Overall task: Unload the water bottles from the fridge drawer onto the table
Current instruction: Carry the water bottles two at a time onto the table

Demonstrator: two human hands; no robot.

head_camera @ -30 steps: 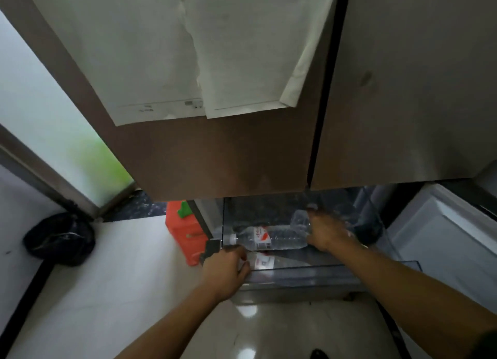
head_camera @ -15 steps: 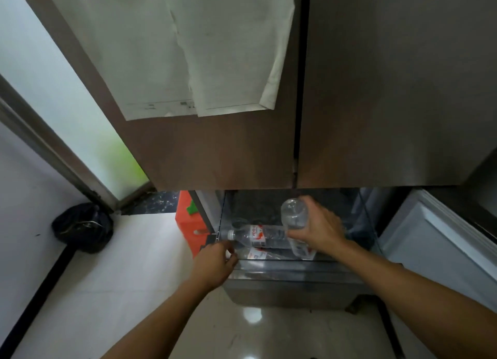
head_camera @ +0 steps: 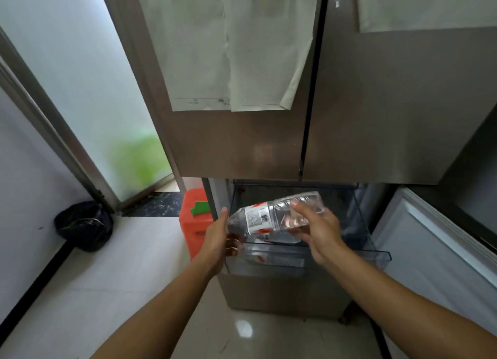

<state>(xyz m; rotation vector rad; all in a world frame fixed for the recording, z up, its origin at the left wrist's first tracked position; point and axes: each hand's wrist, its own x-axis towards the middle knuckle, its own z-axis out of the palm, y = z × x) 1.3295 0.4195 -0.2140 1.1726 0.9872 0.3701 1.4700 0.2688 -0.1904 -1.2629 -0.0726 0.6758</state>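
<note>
A clear water bottle (head_camera: pixel 265 217) with a white and red label lies tilted sideways in the air above the open clear fridge drawer (head_camera: pixel 377 254). My right hand (head_camera: pixel 316 231) grips its base end, thumb on top. My left hand (head_camera: pixel 219 236) cups the neck end, with the thumb up beside it and the fingers curled beneath. Another bottle (head_camera: pixel 286 239) lies in the drawer under the held one, mostly hidden. A red label shows through the drawer's front wall.
Closed fridge doors (head_camera: pixel 242 143) with hanging papers loom over the drawer. An orange container (head_camera: pixel 192 225) stands on the floor left of the fridge, a black bag (head_camera: pixel 83 225) by the wall. A white open door panel (head_camera: pixel 430 251) lies to the right.
My right hand has lifted the bottle out of the drawer and turned it sideways. My left hand has left the drawer's front edge and come up to the bottle's neck.
</note>
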